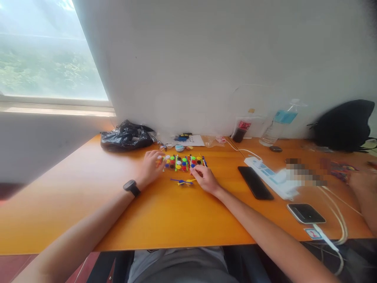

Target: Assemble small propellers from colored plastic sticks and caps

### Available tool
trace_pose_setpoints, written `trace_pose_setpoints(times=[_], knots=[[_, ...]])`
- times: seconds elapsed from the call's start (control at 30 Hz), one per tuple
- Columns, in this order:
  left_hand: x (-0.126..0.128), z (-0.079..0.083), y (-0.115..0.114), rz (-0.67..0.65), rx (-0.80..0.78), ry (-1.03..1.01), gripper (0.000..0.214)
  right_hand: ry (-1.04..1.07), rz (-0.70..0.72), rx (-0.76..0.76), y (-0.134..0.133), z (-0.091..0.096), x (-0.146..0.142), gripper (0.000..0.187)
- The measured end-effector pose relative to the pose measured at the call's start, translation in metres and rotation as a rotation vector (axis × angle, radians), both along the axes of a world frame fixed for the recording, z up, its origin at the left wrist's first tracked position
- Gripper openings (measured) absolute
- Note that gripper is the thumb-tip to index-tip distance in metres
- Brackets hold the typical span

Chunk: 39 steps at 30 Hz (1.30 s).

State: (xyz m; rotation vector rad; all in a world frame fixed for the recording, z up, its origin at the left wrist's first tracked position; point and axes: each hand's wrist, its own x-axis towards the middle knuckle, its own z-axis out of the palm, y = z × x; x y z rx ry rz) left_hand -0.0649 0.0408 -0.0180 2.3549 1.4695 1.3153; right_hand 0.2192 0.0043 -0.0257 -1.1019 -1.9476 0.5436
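Flanking the coloured tray (183,161), the left hand (150,167) touched its nine o'clock end, the right hand (206,179) its five o'clock corner; whether either pinched anything was too small to tell.

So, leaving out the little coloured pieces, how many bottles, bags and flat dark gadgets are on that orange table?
Bottles: 2 (dark bottle, clear bottle)
Bags: 2 (black plastic bag, black backpack)
Flat dark gadgets: 2 (black phone, pale-rimmed device)
Total: 6
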Motion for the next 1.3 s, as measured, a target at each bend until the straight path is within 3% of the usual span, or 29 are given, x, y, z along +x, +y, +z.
trace_pose_setpoints(times=[0.1,0.23,0.33,0.43,0.6,0.77,0.93,1.0,1.1,1.3], knots=[[-0.018,-0.014,0.019,0.194,-0.144,0.002,0.042,-0.018,0.028,0.007,-0.001,0.000,0.000,0.044],[-0.030,-0.025,0.033,0.253,-0.287,0.106,0.054,-0.038,0.109,0.035,-0.009,0.006,-0.002,0.024],[-0.031,-0.028,0.036,0.231,-0.263,0.119,0.044,-0.101,0.242,0.083,-0.016,0.010,-0.005,0.033],[-0.031,-0.028,0.036,0.194,-0.235,0.043,0.032,-0.143,0.334,0.091,-0.021,0.010,-0.009,0.027],[-0.032,-0.030,0.037,0.174,-0.289,-0.092,0.027,-0.155,0.281,0.050,-0.021,0.006,-0.010,0.017],[-0.034,-0.035,0.041,0.183,-0.230,-0.179,0.025,-0.168,0.278,0.059,-0.023,0.008,-0.009,0.015],[-0.030,-0.030,0.041,0.170,-0.084,-0.368,0.020,-0.167,0.334,0.060,-0.028,0.012,-0.010,0.034],[-0.027,-0.026,0.038,0.150,-0.064,-0.367,0.021,-0.190,0.344,0.086,-0.029,0.013,-0.011,0.035],[-0.023,-0.022,0.034,0.107,-0.107,-0.307,0.026,-0.229,0.295,0.101,-0.029,0.014,-0.012,0.022],[-0.018,-0.015,0.024,0.102,-0.135,-0.090,0.025,-0.341,0.263,0.018,-0.025,0.031,0.004,0.014]])
